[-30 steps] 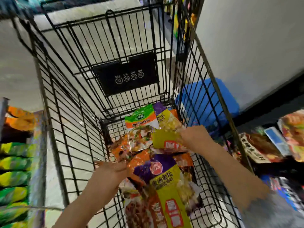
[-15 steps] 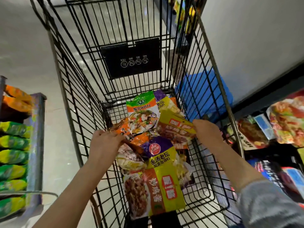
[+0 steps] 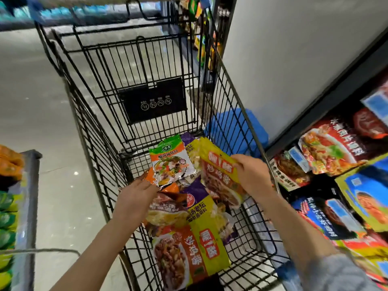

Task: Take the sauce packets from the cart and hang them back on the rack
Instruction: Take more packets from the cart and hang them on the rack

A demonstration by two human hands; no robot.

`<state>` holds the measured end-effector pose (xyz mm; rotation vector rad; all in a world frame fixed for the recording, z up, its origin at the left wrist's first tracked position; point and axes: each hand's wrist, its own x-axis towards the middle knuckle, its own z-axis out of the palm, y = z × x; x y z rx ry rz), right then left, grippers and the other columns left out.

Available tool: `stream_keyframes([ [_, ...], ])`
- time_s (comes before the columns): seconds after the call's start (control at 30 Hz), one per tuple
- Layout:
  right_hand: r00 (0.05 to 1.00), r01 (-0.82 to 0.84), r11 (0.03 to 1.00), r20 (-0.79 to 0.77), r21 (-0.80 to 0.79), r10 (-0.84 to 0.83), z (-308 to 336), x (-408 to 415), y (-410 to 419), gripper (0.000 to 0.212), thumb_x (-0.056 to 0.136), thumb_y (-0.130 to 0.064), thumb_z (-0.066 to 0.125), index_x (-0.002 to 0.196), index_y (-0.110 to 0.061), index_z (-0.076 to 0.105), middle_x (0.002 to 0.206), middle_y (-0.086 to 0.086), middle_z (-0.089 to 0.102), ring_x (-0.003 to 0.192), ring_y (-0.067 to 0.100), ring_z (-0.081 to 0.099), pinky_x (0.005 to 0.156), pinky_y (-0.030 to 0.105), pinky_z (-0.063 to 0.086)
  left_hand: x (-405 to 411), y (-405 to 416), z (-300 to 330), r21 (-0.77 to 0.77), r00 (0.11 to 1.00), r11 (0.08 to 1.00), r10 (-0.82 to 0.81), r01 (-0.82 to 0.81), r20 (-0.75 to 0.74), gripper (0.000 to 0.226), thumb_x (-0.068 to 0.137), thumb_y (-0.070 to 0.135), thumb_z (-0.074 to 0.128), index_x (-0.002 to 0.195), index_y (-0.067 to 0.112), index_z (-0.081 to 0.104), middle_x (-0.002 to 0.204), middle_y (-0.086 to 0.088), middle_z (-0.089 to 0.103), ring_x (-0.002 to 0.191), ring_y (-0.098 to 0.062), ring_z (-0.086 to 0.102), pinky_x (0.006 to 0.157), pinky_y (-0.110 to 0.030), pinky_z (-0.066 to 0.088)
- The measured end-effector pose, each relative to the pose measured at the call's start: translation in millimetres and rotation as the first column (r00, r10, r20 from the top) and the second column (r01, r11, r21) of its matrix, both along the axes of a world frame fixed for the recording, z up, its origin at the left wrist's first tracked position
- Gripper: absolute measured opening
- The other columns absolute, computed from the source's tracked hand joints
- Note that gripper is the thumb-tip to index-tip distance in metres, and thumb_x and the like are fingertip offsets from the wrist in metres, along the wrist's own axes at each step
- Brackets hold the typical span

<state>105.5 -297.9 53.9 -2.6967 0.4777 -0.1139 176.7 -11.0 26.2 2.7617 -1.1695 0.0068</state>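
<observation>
Black wire cart seen from above, basket filling the centre, black warning plate on the far wall at 12 o'clock. Heap of sauce packets lying on the basket floor, from centre toward 6 o'clock. Right hand at 3 o'clock of the heap, fingers curled round the edge of a yellow packet, raised and tilted above the others. Left hand at 9 o'clock of the heap, fingers down among the packets just beside a green-and-orange packet; grip hidden, cannot tell whether anything is held. Large yellow-and-orange packet lying flat at 6 o'clock; purple-and-yellow packet at the heap's middle. Rack of hanging sauce packets at 3 o'clock, outside the cart's right wall. Blue object on the floor beyond that wall, at 1 o'clock. Shelf with green and orange goods at 9 o'clock.
</observation>
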Motion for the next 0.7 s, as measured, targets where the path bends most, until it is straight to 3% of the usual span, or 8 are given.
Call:
stream_keyframes([
  [0.17, 0.978, 0.093, 0.992, 0.195, -0.086, -0.075, 81, -45, 14, 0.023, 0.092, -0.016, 0.055, 0.11, -0.016, 0.069, 0.103, 0.005, 0.072, 0.095, 0.029, 0.065, 0.079, 0.041, 0.051, -9, -11, 58, -0.265, 0.996, 0.961, -0.054, 0.072, 0.077, 0.024, 0.063, 0.001, 0.082, 0.082, 0.012, 0.072, 0.069, -0.002, 0.066, 0.063, -0.02, 0.06, 0.059, -0.029, 0.048],
  [0.27, 0.935, 0.193, 0.974, 0.322, -0.12, -0.146, 136, -81, 18, 0.03, 0.085, -0.018, 0.052, 0.108, -0.015, 0.07, 0.098, 0.011, 0.073, 0.089, 0.034, 0.066, 0.073, 0.041, 0.05, -15, -23, 102, -0.492, 0.988, 0.862, -0.057, 0.12, 0.142, 0.011, 0.072, 0.007, 0.073, 0.083, 0.007, 0.072, 0.069, -0.007, 0.066, 0.064, -0.022, 0.06, 0.062, -0.027, 0.042],
  [0.4, 0.892, 0.285, 0.943, 0.407, -0.172, -0.195, 220, -136, 20, 0.036, 0.076, -0.015, 0.053, 0.107, -0.021, 0.07, 0.096, 0.009, 0.073, 0.089, 0.03, 0.066, 0.074, 0.037, 0.048, -25, -46, 156, -0.664, 0.974, 0.722, -0.062, 0.194, 0.217, 0.018, 0.079, 0.021, 0.069, 0.083, 0.004, 0.072, 0.074, -0.008, 0.067, 0.072, -0.026, 0.06, 0.068, -0.035, 0.047],
  [0.53, 0.852, 0.379, 0.892, 0.47, -0.246, -0.232, 294, -199, 32, 0.039, 0.068, -0.005, 0.056, 0.103, -0.01, 0.071, 0.095, 0.012, 0.073, 0.086, 0.023, 0.063, 0.067, 0.023, 0.035, -50, -71, 215, -0.727, 0.933, 0.589, -0.168, 0.353, 0.318, 0.023, 0.078, 0.023, 0.063, 0.084, 0.003, 0.073, 0.077, -0.01, 0.068, 0.075, -0.027, 0.061, 0.074, -0.026, 0.036],
  [0.6, 0.838, 0.421, 0.867, 0.48, -0.266, -0.26, 320, -232, 36, 0.04, 0.067, -0.001, 0.06, 0.103, -0.013, 0.071, 0.095, 0.007, 0.073, 0.087, 0.02, 0.066, 0.066, 0.017, 0.034, -69, -82, 244, -0.744, 0.897, 0.5, -0.251, 0.443, 0.365, 0.031, 0.082, 0.029, 0.057, 0.085, 0.002, 0.072, 0.078, -0.01, 0.068, 0.078, -0.023, 0.057, 0.074, -0.023, 0.033],
  [0.63, 0.83, 0.439, 0.858, 0.487, -0.266, -0.273, 331, -248, 38, 0.043, 0.066, -0.002, 0.058, 0.105, -0.016, 0.07, 0.097, 0.004, 0.072, 0.09, 0.018, 0.065, 0.072, 0.018, 0.04, -78, -87, 256, -0.748, 0.877, 0.46, -0.294, 0.479, 0.381, 0.035, 0.083, 0.031, 0.052, 0.085, 0.002, 0.072, 0.079, -0.01, 0.067, 0.08, -0.019, 0.053, 0.074, -0.024, 0.033],
  [0.7, 0.806, 0.475, 0.837, 0.516, -0.272, -0.29, 350, -279, 43, 0.046, 0.064, -0.001, 0.054, 0.105, -0.017, 0.069, 0.1, 0.003, 0.072, 0.093, 0.021, 0.066, 0.082, 0.033, 0.051, -98, -98, 278, -0.744, 0.829, 0.384, -0.378, 0.546, 0.413, 0.037, 0.082, 0.033, 0.048, 0.085, 0.004, 0.071, 0.079, -0.006, 0.065, 0.08, -0.015, 0.047, 0.072, -0.027, 0.032],
])
